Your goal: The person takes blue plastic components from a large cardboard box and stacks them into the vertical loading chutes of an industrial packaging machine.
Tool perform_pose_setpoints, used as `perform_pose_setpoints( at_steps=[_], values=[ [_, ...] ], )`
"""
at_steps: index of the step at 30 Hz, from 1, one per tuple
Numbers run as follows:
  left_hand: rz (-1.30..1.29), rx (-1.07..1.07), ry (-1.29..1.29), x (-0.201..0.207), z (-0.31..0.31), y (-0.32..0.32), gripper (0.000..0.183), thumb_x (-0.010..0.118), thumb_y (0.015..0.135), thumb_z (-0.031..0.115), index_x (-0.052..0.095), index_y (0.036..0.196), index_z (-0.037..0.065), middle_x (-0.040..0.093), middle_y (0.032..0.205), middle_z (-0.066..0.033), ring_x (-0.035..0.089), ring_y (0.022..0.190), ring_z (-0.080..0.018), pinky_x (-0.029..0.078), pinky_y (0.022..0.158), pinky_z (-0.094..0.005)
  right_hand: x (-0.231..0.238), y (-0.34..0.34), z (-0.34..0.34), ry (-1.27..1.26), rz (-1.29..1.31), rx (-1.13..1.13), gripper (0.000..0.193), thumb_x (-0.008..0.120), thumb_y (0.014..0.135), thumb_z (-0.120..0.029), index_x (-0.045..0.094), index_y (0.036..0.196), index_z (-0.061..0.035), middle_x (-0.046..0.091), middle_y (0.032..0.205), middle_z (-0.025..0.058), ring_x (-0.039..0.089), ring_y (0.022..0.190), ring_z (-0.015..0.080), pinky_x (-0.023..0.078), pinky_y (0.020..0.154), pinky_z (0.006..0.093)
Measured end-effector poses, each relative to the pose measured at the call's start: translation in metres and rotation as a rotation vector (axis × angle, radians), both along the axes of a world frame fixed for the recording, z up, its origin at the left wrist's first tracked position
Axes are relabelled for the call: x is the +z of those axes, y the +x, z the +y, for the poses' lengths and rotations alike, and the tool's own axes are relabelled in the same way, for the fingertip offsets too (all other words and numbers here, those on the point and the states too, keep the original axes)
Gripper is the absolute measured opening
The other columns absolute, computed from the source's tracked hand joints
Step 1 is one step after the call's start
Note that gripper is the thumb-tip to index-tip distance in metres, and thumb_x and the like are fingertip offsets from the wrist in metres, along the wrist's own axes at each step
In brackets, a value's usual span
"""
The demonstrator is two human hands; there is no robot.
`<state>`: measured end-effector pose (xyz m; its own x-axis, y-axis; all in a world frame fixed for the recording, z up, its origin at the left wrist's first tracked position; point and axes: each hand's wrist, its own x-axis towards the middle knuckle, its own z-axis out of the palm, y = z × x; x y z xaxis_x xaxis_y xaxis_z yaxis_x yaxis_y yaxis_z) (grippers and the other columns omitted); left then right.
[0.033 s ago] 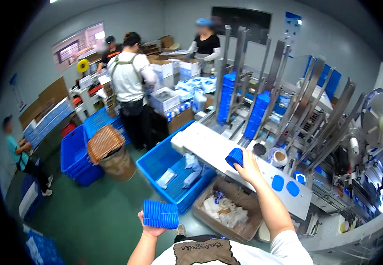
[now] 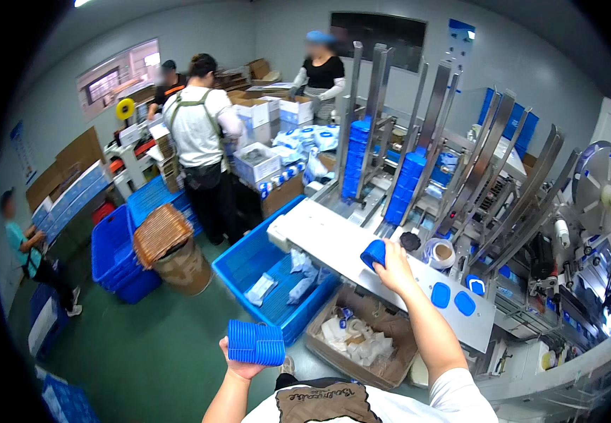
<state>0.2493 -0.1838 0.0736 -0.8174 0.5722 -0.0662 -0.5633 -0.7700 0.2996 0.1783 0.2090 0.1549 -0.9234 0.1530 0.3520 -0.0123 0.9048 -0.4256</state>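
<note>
My left hand (image 2: 243,368) is closed round the lower side of a thick stack of blue plastic lids (image 2: 257,343), held out over the floor. Above the white machine bench, my right hand (image 2: 394,266) grips a shorter stack of blue lids (image 2: 373,254). Two blue lids lie flat on the bench to the right of that hand, one lid (image 2: 441,295) beside another lid (image 2: 465,304). More blue lids (image 2: 354,158) are piled between upright metal rails, with a second pile (image 2: 405,187) in the neighbouring rails.
A blue crate (image 2: 270,310) with white packets and a carton (image 2: 390,377) of white scraps stand below the white bench (image 2: 333,236). A tape roll (image 2: 439,254) and a dark round object (image 2: 410,242) sit on the machine. Several people are around boxes at the back and left.
The scene has shifted slightly to the left in the view. Both hands keep their stacks in almost the same places, and the right-hand stack's angle differs a little.
</note>
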Motion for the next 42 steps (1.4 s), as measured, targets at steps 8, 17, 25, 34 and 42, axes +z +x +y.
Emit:
perform_pose_setpoints(
  at_steps=[8, 17, 25, 34, 42],
  values=[
    [0.109, -0.077, -0.045, 0.013, 0.005, -0.133, 0.082, 0.062, 0.062, 0.058, 0.046, 0.126, 0.008, 0.049, 0.124, -0.0191, 0.049, 0.109, -0.0407, 0.041, 0.091, -0.0549, 0.102, -0.119, 0.062, 0.073, 0.061, -0.165, 0.073, 0.066, 0.069, -0.020, 0.030, 0.129, 0.0004, 0.040, 0.121, 0.0250, 0.039, 0.113, 0.0425, 0.036, 0.096, 0.0490],
    [0.002, -0.071, -0.020, -0.011, -0.007, -0.258, 0.091, 0.064, 0.063, 0.059, 0.036, 0.131, 0.006, 0.049, 0.120, -0.0217, 0.051, 0.106, -0.0397, 0.046, 0.082, -0.0560, 0.378, -0.198, 0.115, 0.853, 0.709, -0.819, 0.049, 0.070, 0.064, -0.007, 0.049, 0.109, -0.0115, 0.058, 0.100, 0.0066, 0.054, 0.100, 0.0252, 0.041, 0.087, 0.0381],
    [-0.018, -0.127, -0.002, -0.006, 0.007, -0.285, 0.090, 0.065, 0.063, 0.058, 0.036, 0.131, 0.006, 0.049, 0.121, -0.0208, 0.052, 0.105, -0.0384, 0.047, 0.083, -0.0537, 0.238, -0.206, 0.151, 1.361, 0.531, -0.594, 0.042, 0.075, 0.060, -0.020, 0.053, 0.093, -0.0066, 0.056, 0.076, 0.0036, 0.058, 0.081, 0.0222, 0.029, 0.103, 0.0414],
    [0.025, -0.153, -0.130, 0.041, 0.050, -0.310, 0.087, 0.063, 0.058, 0.060, 0.042, 0.127, 0.011, 0.047, 0.122, -0.0212, 0.048, 0.110, -0.0427, 0.044, 0.083, -0.0605, 0.178, -0.184, 0.140, 1.183, -0.122, -0.277, 0.065, 0.078, 0.054, -0.031, 0.055, 0.104, 0.0023, 0.064, 0.100, 0.0118, 0.059, 0.098, 0.0231, 0.016, 0.111, 0.0421],
    [0.048, -0.456, 0.004, 0.064, 0.137, -0.313, 0.081, 0.053, 0.065, 0.058, 0.041, 0.131, 0.014, 0.043, 0.132, -0.0185, 0.042, 0.118, -0.0443, 0.034, 0.093, -0.0630, 0.096, -0.148, 0.010, 0.004, 0.063, 0.367, 0.061, 0.069, 0.065, 0.001, 0.045, 0.121, -0.0073, 0.042, 0.130, 0.0149, 0.038, 0.123, 0.0328, 0.034, 0.101, 0.0441]
  ],
)
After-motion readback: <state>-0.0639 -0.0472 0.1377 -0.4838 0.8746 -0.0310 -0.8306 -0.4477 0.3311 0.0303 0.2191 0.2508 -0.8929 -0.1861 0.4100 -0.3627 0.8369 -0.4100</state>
